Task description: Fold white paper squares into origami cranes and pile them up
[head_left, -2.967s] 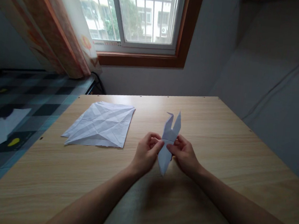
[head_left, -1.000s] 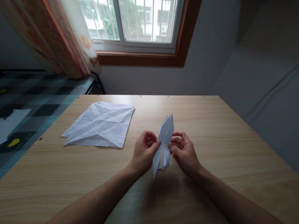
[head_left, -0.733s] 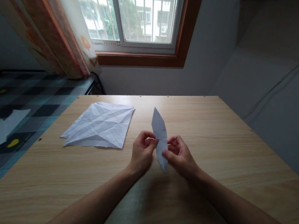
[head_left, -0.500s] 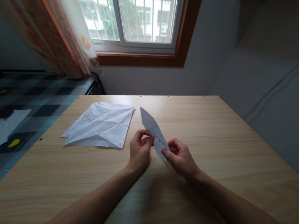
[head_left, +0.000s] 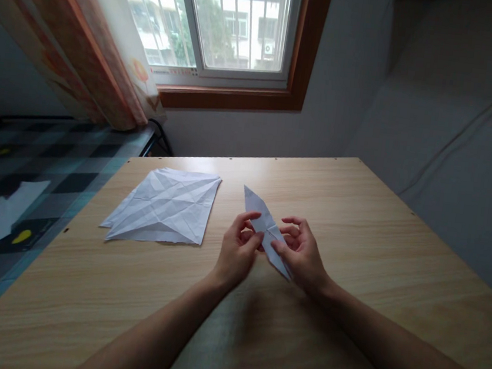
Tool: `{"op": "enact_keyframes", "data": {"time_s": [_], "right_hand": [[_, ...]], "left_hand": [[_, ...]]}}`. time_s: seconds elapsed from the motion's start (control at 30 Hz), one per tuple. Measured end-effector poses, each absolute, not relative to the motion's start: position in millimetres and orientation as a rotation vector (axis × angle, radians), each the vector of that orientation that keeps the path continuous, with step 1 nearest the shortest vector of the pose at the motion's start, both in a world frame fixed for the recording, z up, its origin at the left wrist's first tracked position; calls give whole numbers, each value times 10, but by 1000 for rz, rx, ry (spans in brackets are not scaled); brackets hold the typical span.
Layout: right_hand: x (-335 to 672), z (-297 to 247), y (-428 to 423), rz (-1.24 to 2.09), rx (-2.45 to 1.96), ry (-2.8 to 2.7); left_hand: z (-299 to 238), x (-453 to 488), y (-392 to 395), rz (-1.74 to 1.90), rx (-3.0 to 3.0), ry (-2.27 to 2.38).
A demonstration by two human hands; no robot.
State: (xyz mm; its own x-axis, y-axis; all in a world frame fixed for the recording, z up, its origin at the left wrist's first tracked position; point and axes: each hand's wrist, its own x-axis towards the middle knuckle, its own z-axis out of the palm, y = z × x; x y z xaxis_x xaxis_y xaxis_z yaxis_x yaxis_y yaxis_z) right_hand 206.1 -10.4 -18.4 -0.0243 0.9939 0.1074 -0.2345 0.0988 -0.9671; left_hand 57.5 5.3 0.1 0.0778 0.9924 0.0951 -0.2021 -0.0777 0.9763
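Observation:
A narrow folded white paper piece, pointed at both ends, slants from upper left to lower right just above the wooden table. My left hand pinches its middle from the left with thumb and fingers. My right hand grips it from the right, fingers curled over its lower half. Both hands are closed on the paper.
A creased, unfolded white sheet lies flat on the table to the left of my hands. Behind the table are a window and a curtain. A checked bedcover lies beyond the table's left edge, a grey wall on the right.
The paper piece stood upright with two points on top; it has been turned and tilted so it now lies slanted and low, nearer the table. Both hands kept hold.

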Motion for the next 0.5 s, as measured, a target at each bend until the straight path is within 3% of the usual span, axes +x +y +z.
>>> {"op": "enact_keyframes", "data": {"time_s": [0.5], "right_hand": [[2095,-205,-101,1066,-996,-1303]], "left_hand": [[-82,533,62,1192,1432,1109]]}}
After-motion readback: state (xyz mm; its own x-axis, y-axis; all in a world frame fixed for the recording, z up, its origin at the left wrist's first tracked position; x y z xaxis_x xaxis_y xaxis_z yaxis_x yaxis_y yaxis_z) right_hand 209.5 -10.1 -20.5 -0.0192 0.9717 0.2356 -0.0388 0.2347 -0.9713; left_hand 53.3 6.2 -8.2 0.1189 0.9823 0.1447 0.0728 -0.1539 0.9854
